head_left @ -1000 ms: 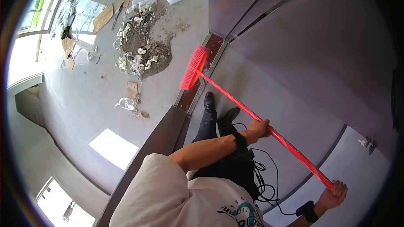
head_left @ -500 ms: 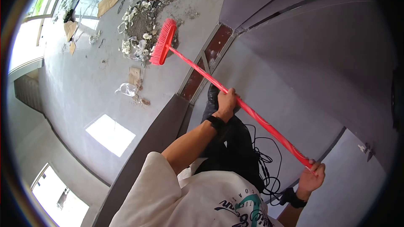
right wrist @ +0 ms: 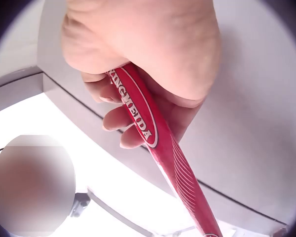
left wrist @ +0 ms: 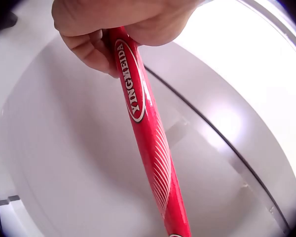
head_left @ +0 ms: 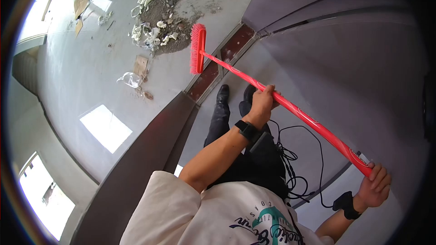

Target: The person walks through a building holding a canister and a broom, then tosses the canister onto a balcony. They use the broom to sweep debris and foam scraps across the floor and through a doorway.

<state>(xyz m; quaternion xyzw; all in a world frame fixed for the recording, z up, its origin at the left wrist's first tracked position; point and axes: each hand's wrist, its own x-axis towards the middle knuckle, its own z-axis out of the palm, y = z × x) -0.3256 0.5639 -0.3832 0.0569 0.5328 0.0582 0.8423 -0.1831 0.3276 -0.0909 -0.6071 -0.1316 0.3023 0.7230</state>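
Observation:
A red broom (head_left: 309, 120) slants across the head view, its bristled head (head_left: 197, 49) over the floor beside the door threshold, near the debris. My left hand (head_left: 263, 104) grips the handle partway along. At the handle's top end, my right hand (head_left: 376, 185) holds on with curled fingers. In the left wrist view, the left hand (left wrist: 126, 19) wraps the red handle (left wrist: 153, 143), which bears white lettering. The right wrist view has the right hand (right wrist: 143, 49) around the handle (right wrist: 182, 168), several fingertips showing beneath the palm.
A heap of dirt and rubbish (head_left: 165, 27) lies past the threshold (head_left: 204, 81), with a flat brown piece (head_left: 141, 66) and clear plastic (head_left: 130, 80) nearer. Grey panels (head_left: 336, 54) stand on the right. Black cables (head_left: 290, 163) hang by the legs.
The broom head went left toward the debris heap, then came back right toward the threshold. Both hands moved with the handle and kept their grip; the head view shifted too.

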